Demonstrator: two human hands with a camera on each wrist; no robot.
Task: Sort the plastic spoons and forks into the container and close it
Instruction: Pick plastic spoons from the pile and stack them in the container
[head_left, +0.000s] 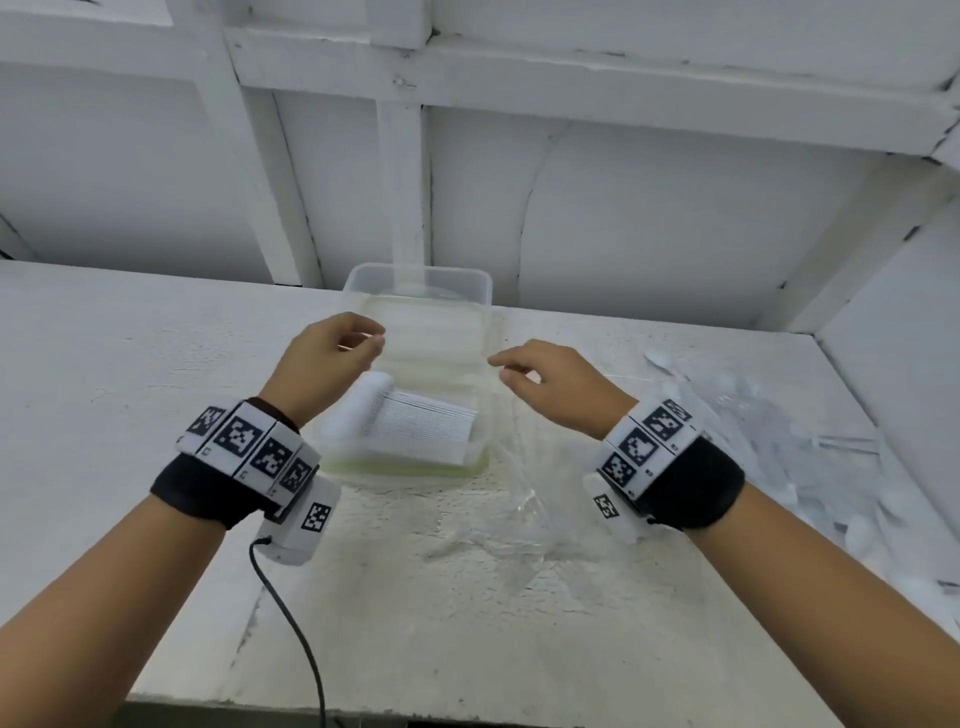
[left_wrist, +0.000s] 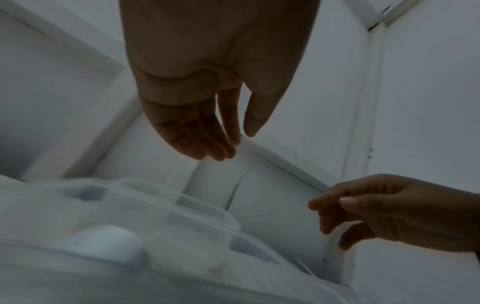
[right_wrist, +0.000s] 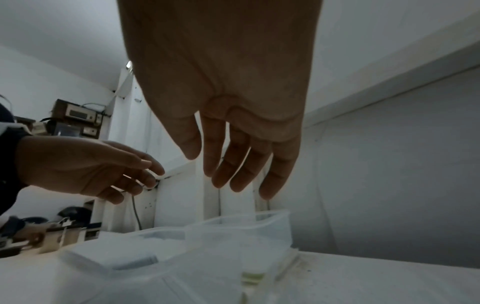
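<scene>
A clear plastic container (head_left: 470, 291) stands in the middle of the white table. A stack of white plastic cutlery (head_left: 415, 423) lies in its near end. My left hand (head_left: 376, 338) hovers over the container's left side with relaxed fingers and holds nothing. My right hand (head_left: 501, 364) hangs at the right rim, also empty. In the left wrist view the left hand (left_wrist: 233, 142) is above the blurred container (left_wrist: 155, 205). The right wrist view shows the right hand (right_wrist: 207, 164) over the container (right_wrist: 259, 230). Whether a lid is on it I cannot tell.
A pile of loose clear and white plastic spoons (head_left: 779, 447) lies on the table at the right, against the side wall. A crumpled clear wrapper (head_left: 509, 525) lies in front of the container. A black cable (head_left: 296, 623) hangs from my left wrist. A white panelled wall stands behind.
</scene>
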